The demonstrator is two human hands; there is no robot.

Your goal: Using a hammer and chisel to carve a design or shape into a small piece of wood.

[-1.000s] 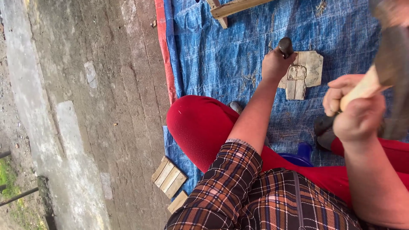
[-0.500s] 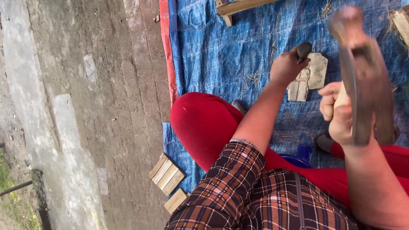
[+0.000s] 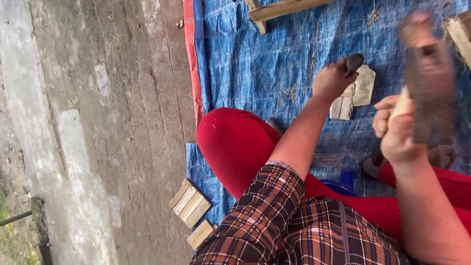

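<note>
At the left of the frame we see bare concrete ground (image 3: 122, 98). Low and left of centre, small wooden slats (image 3: 190, 203) lie side by side at the edge of the blue tarp (image 3: 255, 64), which covers the upper middle and right. Right of centre, our left hand (image 3: 332, 81) is closed in a full grip around a dark-handled tool (image 3: 354, 63), set against a pale flat wooden piece (image 3: 354, 93) lying on the tarp. At the right, our right hand (image 3: 400, 135) is closed tight on the pale handle of a hammer (image 3: 427, 83), whose head is raised and blurred. Red trouser legs (image 3: 235, 142) cross the lower frame.
</note>
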